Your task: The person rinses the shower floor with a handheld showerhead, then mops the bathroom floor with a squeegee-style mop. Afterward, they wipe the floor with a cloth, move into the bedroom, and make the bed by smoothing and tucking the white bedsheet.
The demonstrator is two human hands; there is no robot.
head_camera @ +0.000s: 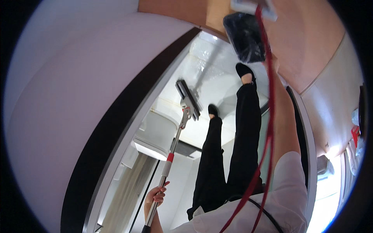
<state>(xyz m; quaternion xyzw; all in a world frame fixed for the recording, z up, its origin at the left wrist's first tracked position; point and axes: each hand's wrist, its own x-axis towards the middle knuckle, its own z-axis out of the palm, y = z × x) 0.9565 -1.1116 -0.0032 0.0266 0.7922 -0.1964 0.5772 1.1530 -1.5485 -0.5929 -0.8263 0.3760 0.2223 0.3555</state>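
Observation:
My left hand (156,195) is wrapped around the steel pole of a squeeze mop (174,142). The pole slants up and away from me, with a red collar partway along. Its grey and black mop head (188,100) rests on the wet white floor (205,62). My right arm reaches forward, and my right hand (273,64) is at the near edge of a container lined with glossy black plastic (246,38). A red lanyard (271,102) crosses in front of that hand and hides part of its grip.
A white toilet (157,131) stands left of the mop pole. A dark door-frame strip (122,122) runs along the left, beside a pale wall (64,96). Brown flooring (303,43) lies outside the doorway. A pale-edged object (271,13) is at the lanyard's far end.

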